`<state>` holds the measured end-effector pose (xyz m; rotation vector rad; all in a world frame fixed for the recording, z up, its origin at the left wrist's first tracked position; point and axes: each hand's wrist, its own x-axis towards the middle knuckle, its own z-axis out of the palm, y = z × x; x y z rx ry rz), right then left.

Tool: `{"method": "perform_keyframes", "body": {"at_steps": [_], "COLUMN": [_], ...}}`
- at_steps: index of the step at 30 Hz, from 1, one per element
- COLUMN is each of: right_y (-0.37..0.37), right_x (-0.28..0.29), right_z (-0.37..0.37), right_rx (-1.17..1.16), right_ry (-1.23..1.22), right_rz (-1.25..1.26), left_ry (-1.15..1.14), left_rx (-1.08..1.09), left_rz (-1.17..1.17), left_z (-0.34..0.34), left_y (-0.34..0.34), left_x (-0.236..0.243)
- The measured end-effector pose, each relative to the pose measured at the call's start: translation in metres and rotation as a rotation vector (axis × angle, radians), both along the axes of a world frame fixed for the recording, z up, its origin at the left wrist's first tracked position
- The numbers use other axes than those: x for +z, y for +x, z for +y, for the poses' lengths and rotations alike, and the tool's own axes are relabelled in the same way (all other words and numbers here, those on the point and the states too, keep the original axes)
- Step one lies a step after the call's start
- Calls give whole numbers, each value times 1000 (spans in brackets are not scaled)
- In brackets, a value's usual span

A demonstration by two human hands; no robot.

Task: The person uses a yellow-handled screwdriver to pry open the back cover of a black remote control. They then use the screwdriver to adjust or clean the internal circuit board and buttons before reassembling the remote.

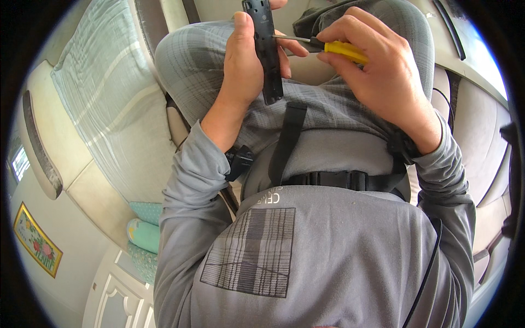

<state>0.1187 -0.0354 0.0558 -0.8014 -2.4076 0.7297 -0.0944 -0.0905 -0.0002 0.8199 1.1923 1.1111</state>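
My left hand (243, 71) grips a long black plastic piece (264, 60) with small holes along it, held lengthwise over my lap, thumb on its left side. My right hand (377, 71) is closed on a screwdriver (342, 50) with a yellow handle. Its metal shaft points left and its tip is at the piece's right side; whether it sits in a hole I cannot tell. Both hands are above my plaid-trousered legs (188, 60). Black devices (239, 161) are strapped at my wrists, and a black belt (333, 179) crosses my waist.
A light sofa (82, 194) with a pale cover (106, 82) and teal cushions (142, 229) lies left. A pale seat (473, 142) is right. At upper right, a dark strip (449, 30) rests on a light surface (476, 44). A framed picture (37, 240) hangs at lower left.
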Motion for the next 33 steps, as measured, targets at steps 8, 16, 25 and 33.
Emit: {"method": "perform_keyframes", "body": {"at_steps": [8,16,25,33], "right_y": [8,6,16,12], "right_x": [-2,-6,7,7], "right_z": [-1,-1,-1,-7], "right_rx": [-60,-44,18,70], "right_ry": [-145,-169,-272,-264], "right_rz": [9,16,-65,-7], "left_ry": [7,-7,-4,-5], "left_rx": [-88,-84,-9,-29], "left_rz": [-381,-466,-378,-485], "left_z": [1,2,2,4], "left_y": [-7,-9,-9,-10], "left_x": [-6,-7,-8,-14]}}
